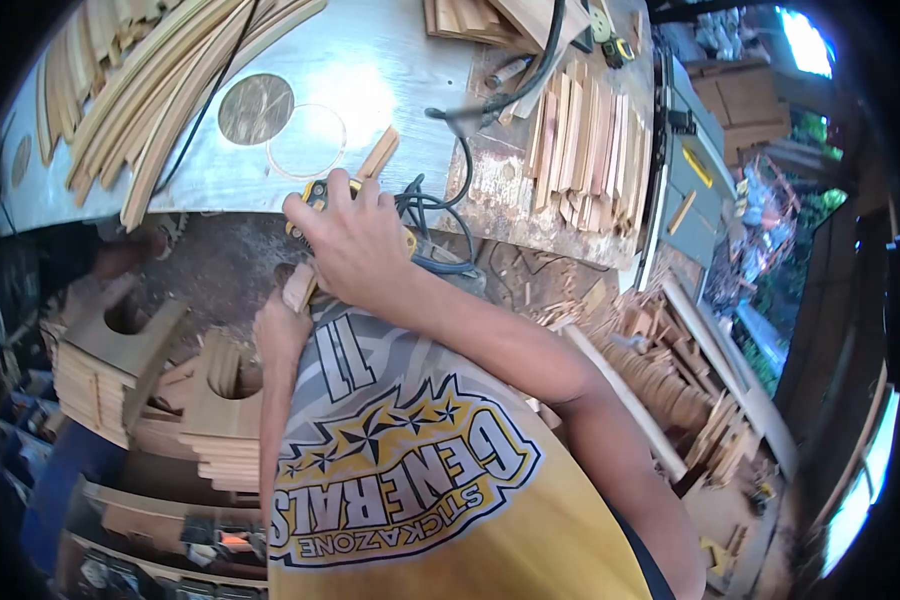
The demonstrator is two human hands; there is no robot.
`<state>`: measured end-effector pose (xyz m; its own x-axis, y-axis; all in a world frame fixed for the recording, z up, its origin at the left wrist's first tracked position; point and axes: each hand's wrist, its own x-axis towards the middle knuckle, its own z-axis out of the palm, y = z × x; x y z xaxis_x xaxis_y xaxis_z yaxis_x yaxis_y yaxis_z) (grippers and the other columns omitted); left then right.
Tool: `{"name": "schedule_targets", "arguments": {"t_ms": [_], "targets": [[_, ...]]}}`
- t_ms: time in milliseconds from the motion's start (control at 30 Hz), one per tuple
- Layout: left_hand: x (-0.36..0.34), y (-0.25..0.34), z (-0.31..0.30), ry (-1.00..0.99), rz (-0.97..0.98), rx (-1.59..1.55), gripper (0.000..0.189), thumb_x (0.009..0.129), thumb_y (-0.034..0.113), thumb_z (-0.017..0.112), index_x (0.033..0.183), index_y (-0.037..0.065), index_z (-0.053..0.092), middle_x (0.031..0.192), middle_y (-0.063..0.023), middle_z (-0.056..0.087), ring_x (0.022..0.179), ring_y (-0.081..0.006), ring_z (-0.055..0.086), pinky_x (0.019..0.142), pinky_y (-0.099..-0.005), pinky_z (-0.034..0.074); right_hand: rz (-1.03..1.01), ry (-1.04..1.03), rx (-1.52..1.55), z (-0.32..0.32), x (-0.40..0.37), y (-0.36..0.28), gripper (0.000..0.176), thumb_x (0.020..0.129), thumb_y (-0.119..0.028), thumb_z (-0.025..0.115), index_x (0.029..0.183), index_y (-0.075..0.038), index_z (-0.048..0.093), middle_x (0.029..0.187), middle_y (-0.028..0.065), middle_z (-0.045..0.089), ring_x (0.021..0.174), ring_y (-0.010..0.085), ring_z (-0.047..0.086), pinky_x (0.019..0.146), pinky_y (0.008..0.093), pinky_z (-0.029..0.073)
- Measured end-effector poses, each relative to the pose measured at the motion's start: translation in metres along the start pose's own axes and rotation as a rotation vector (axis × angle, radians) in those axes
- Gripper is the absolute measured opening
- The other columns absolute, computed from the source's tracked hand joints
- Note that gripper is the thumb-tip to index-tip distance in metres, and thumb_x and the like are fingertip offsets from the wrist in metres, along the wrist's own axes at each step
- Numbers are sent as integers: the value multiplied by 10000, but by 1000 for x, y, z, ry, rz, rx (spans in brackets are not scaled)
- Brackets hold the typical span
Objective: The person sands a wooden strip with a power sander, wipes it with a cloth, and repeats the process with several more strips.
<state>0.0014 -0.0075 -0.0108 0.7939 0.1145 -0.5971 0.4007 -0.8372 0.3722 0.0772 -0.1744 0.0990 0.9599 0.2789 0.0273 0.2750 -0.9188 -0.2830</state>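
Observation:
My right hand [355, 240] is closed over a yellow-and-black power tool [315, 192] at the front edge of the light worktable [410, 80]. The fingers hide most of the tool, so its exact kind does not show. Closer to my body, my left hand [282, 325] grips a short piece of wood [299, 287], just below my right wrist. A dark cable [440, 208] lies coiled beside the tool. Beyond my right fingers, a small wood strip [378, 153] rests on the tabletop.
Curved wood strips [170, 100] cover the table's left side. Short slats [590, 140] are stacked on the right, near a tape measure [618, 52]. Stacked cut boards [95, 385] stand at lower left. Offcuts [670, 375] lie piled at right. Another person's hand [135, 250] shows at left.

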Motion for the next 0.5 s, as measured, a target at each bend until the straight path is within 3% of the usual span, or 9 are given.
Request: {"name": "schedule_targets", "arguments": {"t_ms": [267, 367, 500], "targets": [[-8, 3, 2, -10, -45, 76, 341, 824, 221, 714, 1113, 40, 703, 1013, -294, 726, 1006, -487, 692, 898, -562, 538, 275, 52, -78, -19, 38, 73, 483, 777, -219, 787, 1222, -184, 604, 1073, 228, 548, 858, 449, 643, 684, 524, 553], [-3, 12, -1, -19, -83, 86, 345, 828, 229, 705, 1121, 47, 702, 1046, -299, 721, 1036, -484, 685, 912, -563, 533, 269, 110, -56, -18, 27, 82, 384, 766, -121, 731, 1129, -197, 629, 1042, 197, 549, 844, 406, 619, 654, 498, 509], [3, 19, -3, 28, -63, 143, 351, 845, 258, 692, 1128, 50, 696, 1080, -299, 716, 1077, -484, 673, 920, -561, 531, 188, 75, -46, -16, 3, 57, 397, 758, -145, 753, 1129, -199, 622, 1039, 191, 558, 844, 401, 640, 635, 478, 517]]}}
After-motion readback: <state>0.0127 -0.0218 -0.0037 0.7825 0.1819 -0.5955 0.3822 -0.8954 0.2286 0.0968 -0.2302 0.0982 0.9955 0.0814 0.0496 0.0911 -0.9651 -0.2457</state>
